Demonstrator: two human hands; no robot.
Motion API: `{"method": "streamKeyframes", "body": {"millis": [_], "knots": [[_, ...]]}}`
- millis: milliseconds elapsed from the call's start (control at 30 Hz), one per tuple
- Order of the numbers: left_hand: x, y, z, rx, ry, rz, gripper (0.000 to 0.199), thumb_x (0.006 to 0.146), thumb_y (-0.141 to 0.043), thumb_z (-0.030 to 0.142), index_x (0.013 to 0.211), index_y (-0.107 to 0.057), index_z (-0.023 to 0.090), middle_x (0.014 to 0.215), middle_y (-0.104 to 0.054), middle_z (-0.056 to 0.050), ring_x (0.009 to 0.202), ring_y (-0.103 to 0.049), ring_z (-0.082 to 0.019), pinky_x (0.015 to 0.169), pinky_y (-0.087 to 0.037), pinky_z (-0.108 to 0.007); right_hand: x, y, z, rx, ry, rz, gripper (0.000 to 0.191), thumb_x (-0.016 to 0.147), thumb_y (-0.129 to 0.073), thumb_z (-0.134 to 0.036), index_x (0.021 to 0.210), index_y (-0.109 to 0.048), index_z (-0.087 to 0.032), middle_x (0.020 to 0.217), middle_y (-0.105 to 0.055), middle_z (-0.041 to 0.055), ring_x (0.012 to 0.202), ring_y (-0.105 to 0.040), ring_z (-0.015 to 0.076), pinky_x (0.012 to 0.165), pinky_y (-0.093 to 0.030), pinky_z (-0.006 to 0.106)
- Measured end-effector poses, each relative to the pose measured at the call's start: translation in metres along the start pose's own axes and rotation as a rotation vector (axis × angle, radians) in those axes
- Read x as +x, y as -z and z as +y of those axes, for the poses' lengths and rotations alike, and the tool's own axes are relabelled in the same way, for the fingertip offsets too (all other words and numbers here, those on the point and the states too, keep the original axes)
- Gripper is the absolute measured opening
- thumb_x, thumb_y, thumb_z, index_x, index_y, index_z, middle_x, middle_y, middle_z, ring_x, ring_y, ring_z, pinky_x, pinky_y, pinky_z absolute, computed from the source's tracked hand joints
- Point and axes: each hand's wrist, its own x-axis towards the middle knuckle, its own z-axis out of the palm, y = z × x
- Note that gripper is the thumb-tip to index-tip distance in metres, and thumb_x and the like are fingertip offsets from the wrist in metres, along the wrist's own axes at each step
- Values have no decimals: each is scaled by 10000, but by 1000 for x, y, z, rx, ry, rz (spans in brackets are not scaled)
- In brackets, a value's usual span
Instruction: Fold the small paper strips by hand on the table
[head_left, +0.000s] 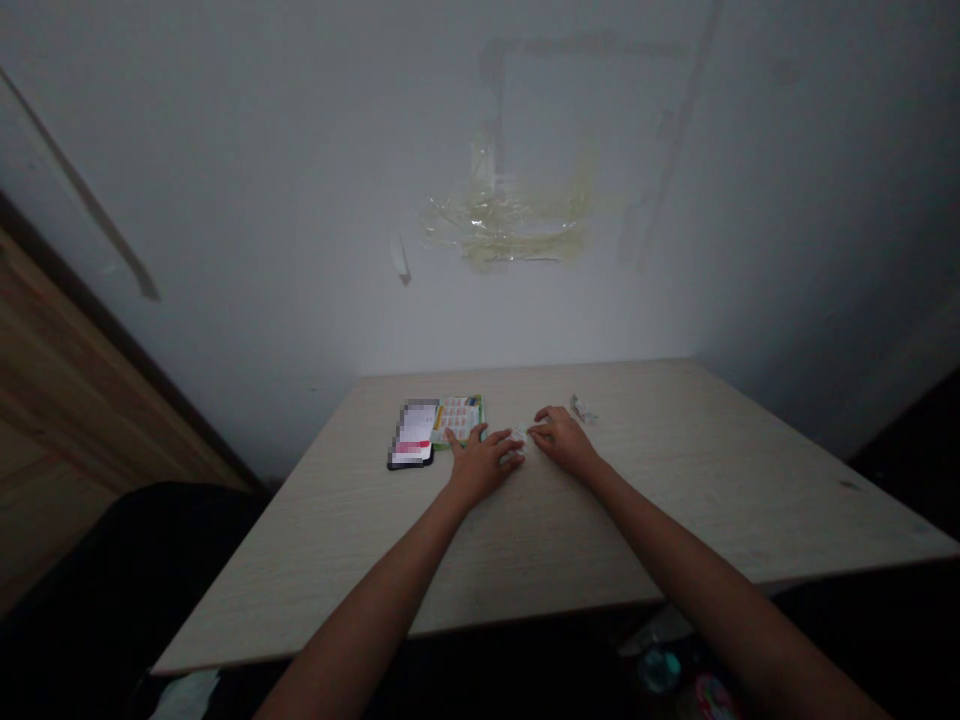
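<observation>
My left hand point(484, 465) lies on the table with its fingers spread, the thumb side over the lower edge of a printed green-and-white sheet point(456, 414). Its other fingertips touch a small whitish piece point(520, 434) between my two hands. On the right side of that piece is my right hand point(559, 438), thumb and fingers drawn together at the piece's edge; the fingertips are too small to make out clearly. A phone point(414, 435) with a lit, partly blurred screen lies left of the sheet and touches it.
A crumpled scrap point(582, 409) lies beyond my right hand on the pale wooden table point(330, 520). The wall with peeling tape point(525, 240) rises behind the table. Below the front edge, at right, are a bluish object point(660, 668) and a pink one point(712, 695).
</observation>
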Motion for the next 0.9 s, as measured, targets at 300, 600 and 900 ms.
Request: {"method": "streamKeyframes", "body": {"millis": [300, 600, 900], "knots": [[-1, 2, 1, 37, 2, -7, 376, 944, -433, 609, 1274, -592, 522, 1481, -530, 73, 1427, -314, -389, 1019, 42, -872, -2, 4, -5, 23, 81, 1, 161, 899, -627, -227, 930, -786, -223, 1070, -659, 97, 1054, -534, 232, 961, -457, 387], [0, 3, 2, 34, 4, -27, 382, 936, -433, 625, 1274, -585, 530, 1486, -523, 83, 1433, -304, -387, 1015, 43, -874, -3, 6, -7, 11, 56, 1, 165, 906, -623, -238, 936, -784, -219, 1068, -645, 103, 1051, -528, 231, 957, -452, 373], [1, 4, 1, 1, -1, -39, 380, 923, -464, 622, 1268, -593, 526, 1486, -525, 76, 1439, -294, -384, 1022, 86, -855, -1, 4, -8, -78, -19, -16, 223, 935, -580, -279, 1013, -783, -230, 1093, -639, 108, 1094, -510, 246, 989, -444, 377]]}}
